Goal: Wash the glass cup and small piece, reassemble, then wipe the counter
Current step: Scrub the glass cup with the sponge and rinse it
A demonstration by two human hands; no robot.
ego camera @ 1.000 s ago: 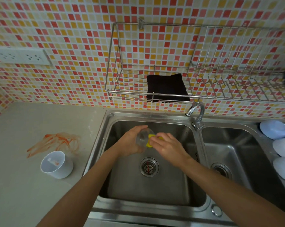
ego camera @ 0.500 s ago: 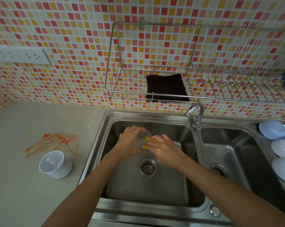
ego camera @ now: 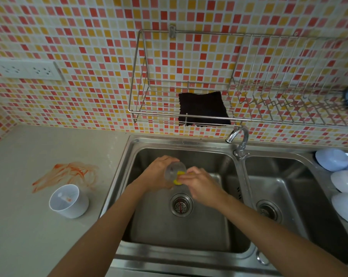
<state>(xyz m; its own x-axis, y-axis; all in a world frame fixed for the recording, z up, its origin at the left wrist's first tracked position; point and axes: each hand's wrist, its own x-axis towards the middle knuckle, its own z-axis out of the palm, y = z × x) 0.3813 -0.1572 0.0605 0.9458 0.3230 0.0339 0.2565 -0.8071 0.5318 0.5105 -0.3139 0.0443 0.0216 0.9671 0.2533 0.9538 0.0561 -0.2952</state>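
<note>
Clear glass cup (ego camera: pixel 174 171), tilted over the steel left sink basin (ego camera: pixel 181 232), sits clenched in the left hand (ego camera: pixel 159 172) while the right hand (ego camera: pixel 201 183) works a yellow sponge (ego camera: pixel 178 177) inside it, so washing seems underway; rinsing under the chrome tap (ego camera: pixel 238 136) likely follows.

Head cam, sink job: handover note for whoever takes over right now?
Left hand: gripping the glass cup, tilted on its side over the left sink basin.
Right hand: pushing a yellow sponge into the cup's mouth.
White small piece: on the counter, left of the sink, looks unwashed.
Orange smear: on the counter behind it.
Dark cloth: on the wall rack.
Faucet: no water visible.
Done: cup being scrubbed.
Left: rinse the cup, wash the piece, reassemble, wipe.
</note>
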